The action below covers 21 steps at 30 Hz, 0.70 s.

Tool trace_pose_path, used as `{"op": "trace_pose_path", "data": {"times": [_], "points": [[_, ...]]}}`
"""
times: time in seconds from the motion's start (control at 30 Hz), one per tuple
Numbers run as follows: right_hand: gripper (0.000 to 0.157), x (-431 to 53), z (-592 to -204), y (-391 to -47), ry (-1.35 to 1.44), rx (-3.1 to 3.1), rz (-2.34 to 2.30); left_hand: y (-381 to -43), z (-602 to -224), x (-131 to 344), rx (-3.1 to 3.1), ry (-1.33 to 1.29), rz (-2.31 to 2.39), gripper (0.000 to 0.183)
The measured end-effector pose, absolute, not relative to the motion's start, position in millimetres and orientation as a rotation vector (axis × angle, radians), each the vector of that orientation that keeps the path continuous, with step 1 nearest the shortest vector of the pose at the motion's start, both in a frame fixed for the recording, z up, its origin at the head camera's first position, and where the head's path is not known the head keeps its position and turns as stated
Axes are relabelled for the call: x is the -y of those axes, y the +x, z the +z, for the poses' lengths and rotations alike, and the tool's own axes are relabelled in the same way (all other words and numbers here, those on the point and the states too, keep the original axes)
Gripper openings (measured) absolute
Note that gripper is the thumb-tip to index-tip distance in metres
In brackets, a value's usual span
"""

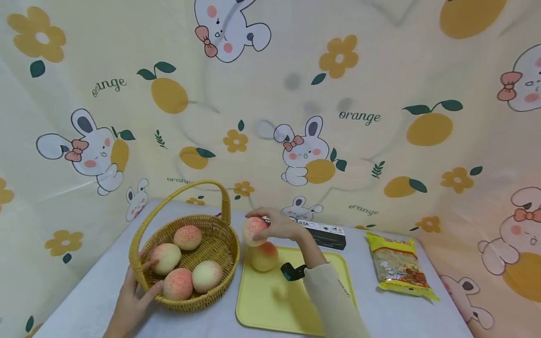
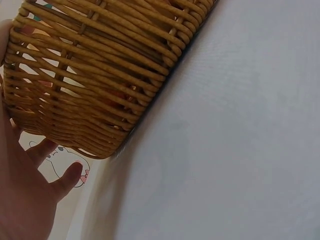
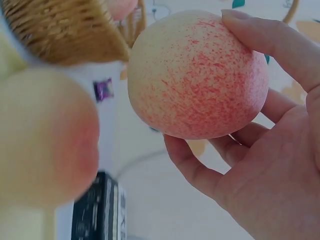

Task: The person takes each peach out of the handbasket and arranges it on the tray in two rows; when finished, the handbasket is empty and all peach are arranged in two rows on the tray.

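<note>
One peach [image 3: 192, 82] in right hand [image 1: 282, 226], left hand [image 1: 132, 296] touching basket [image 1: 195, 304], grip unclear, packet [image 1: 399, 265] in head view only

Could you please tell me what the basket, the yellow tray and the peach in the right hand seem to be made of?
Basket: wicker or plastic imitation, slightly glossy; round strands are woven with gaps.
Tray: probably smooth plastic, given its even yellow and rounded corners.
Held peach: matte, perhaps painted foam, because red flecks lie over a pale surface; real fruit cannot be excluded.
</note>
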State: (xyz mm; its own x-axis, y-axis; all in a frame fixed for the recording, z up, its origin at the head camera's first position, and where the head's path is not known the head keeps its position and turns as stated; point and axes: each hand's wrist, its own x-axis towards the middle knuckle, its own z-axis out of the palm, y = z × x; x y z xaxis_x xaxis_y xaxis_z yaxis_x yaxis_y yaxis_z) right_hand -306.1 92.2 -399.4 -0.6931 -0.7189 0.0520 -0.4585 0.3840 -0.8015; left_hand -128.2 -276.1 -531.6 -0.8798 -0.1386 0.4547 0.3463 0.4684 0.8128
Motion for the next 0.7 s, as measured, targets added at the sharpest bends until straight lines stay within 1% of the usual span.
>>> {"op": "trace_pose_path", "data": {"times": [0.03,0.17,0.4,0.43,0.47,0.57,0.7], "points": [[0.059,-96,-400,-306,-1.024,-2.345,-1.216,-128,-532,276,2.256,-0.168,-1.401,0.062],[0.059,-115,-405,-303,-0.974,-2.360,-1.232,-128,-531,277,2.245,-0.171,-1.394,0.069],[0.057,-148,-416,-298,-0.946,-2.408,-1.239,-127,-531,276,2.246,-0.174,-1.408,0.056],[0.057,-153,-418,-297,-0.937,-2.419,-1.240,-127,-531,276,2.249,-0.162,-1.409,0.060],[0.057,-157,-419,-297,-0.919,-2.420,-1.247,-126,-531,276,2.253,-0.154,-1.412,0.060],[0.059,-168,-422,-295,-0.864,-2.419,-1.259,-126,-531,276,2.264,-0.136,-1.417,0.060],[0.061,-179,-427,-294,-0.874,-2.414,-1.271,-127,-530,276,2.274,-0.131,-1.424,0.057]]}}
